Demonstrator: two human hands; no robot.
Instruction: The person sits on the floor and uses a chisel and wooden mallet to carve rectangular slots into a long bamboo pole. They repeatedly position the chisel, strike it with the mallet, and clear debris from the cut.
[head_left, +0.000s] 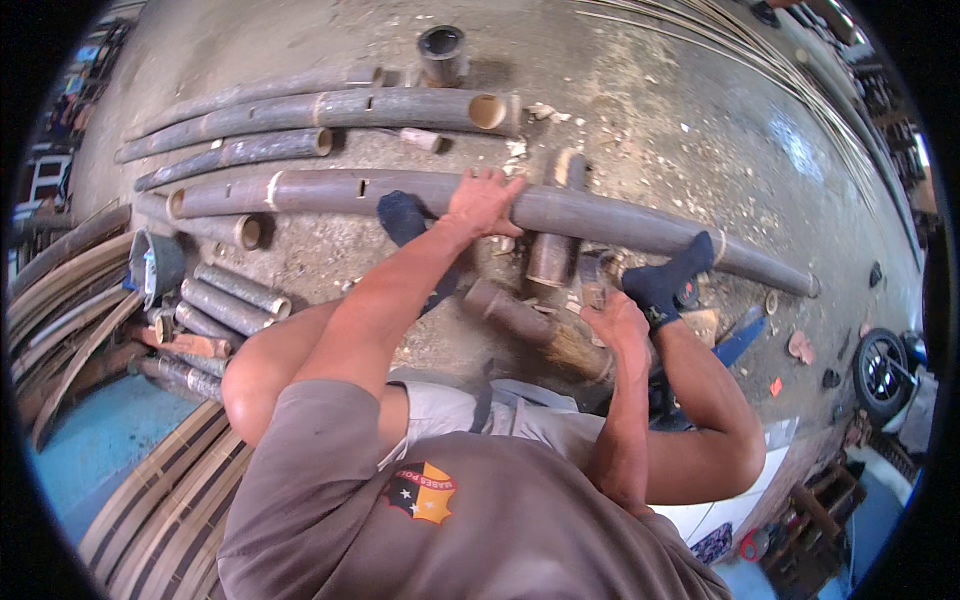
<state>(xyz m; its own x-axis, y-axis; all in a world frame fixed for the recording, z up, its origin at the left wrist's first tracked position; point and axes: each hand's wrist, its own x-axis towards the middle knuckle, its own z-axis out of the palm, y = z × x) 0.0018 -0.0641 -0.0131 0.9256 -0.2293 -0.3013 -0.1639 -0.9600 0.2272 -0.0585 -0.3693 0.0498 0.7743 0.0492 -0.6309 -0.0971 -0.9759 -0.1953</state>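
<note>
Head view: see long bamboo pole [620,215] out on the floor [780,215], crossing over a short bamboo piece [551,265], pressed from above by left hand [487,203], fingers spread over the top. Could roll or swivel: round on round, steadied apparently by little beyond one palm. Might split near the cut slots if hit hard. Runs left to right, long axis tilting toward floor's near-right corner; hollow open end toward left edge, narrower end toward right edge. Just on the near side: right hand [618,322], fingers closed around a dark tool [592,290], exact kind unclear. Could glance off the curved wall, if swung, into left fingers or right socked foot [668,280], right beside the pole, no shoe. Left socked foot [402,217] close too. Farther out, toward floor's far-left corner: another slotted bamboo pole [420,106], more alongside.
</note>
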